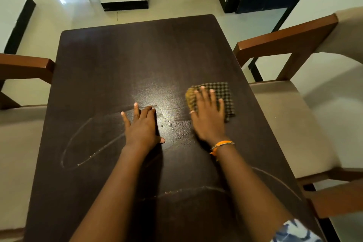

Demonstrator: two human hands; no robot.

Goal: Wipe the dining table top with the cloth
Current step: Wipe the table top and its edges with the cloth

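Wiping midway — right hand [208, 113] presses flat on cloth [220, 96], left hand [142, 125] spread on worktop [117, 61]; near half streaked, droplets [169, 124] and far half apparently left.

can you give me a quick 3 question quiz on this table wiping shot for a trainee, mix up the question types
1. True or false: the right hand presses flat on the checked cloth.
2. Multiple choice: where does the left hand rest? A) on the cloth B) flat on the bare table top C) on a chair
3. Fill in: small water droplets lie on the table between the two ____.

Key
1. True; its fingers are spread straight over the cloth.
2. B
3. hands
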